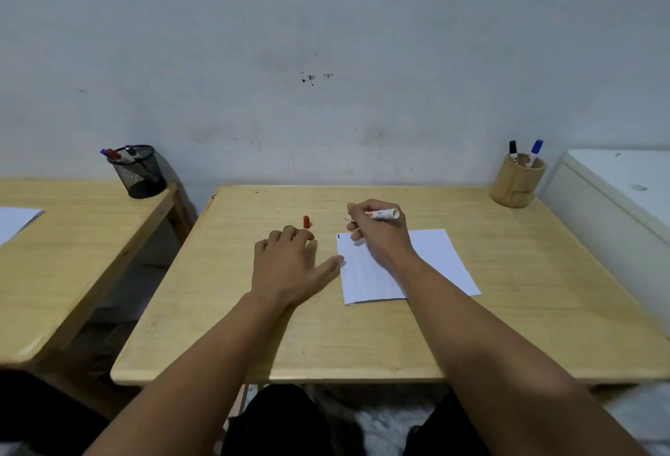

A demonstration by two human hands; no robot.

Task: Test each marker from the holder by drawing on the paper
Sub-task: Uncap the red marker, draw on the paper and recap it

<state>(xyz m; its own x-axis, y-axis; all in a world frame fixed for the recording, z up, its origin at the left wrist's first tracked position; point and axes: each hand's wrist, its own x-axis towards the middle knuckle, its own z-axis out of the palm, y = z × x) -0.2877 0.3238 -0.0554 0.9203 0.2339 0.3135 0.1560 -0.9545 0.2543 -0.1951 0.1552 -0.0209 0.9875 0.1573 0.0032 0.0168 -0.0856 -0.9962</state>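
A white sheet of paper (431, 267) lies on the wooden table (362, 339), with a small blue mark near its top left corner. My right hand (377, 234) holds an uncapped white marker (386, 214) above the paper's upper left part, tip pointing left. Left of the paper, my left hand (290, 267) rests flat on the table, fingers spread, thumb touching the paper's edge. A red marker cap (307, 222) stands on the table just beyond its fingers. A wooden holder (516, 183) at the back right holds a black marker (513, 151) and a blue marker (535, 151).
A black mesh cup (139, 172) with several markers stands on a second wooden table (72, 256) to the left, which also carries a sheet of paper (14, 219). A white cabinet (623, 194) adjoins the table's right side. The wall is right behind.
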